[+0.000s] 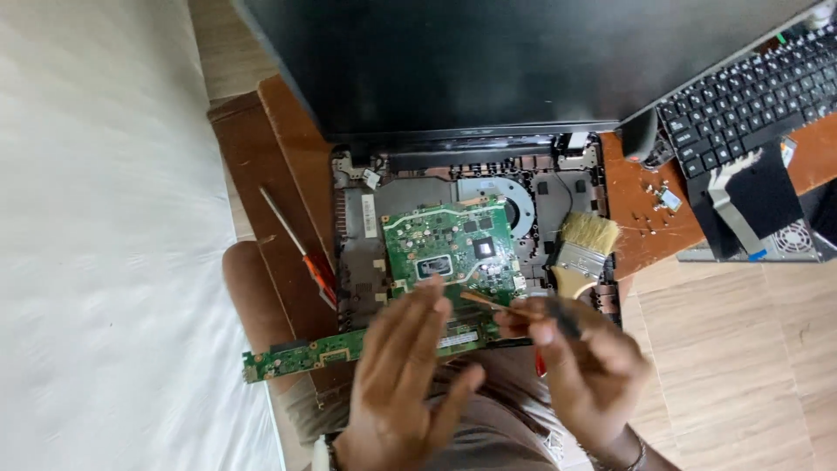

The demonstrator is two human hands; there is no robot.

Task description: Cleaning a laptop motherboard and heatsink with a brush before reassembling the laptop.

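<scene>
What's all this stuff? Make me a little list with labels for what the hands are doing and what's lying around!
Place: opened laptop base on a brown board, black screen behind
Left hand: fingers spread, over the green circuit board
Right hand: pinches a thin copper-coloured piece
Beside right hand: paintbrush with pale bristles
Left side: red-handled screwdriver
Right side: detached keyboard, small screws
Unclear: dark item in the right hand
</scene>
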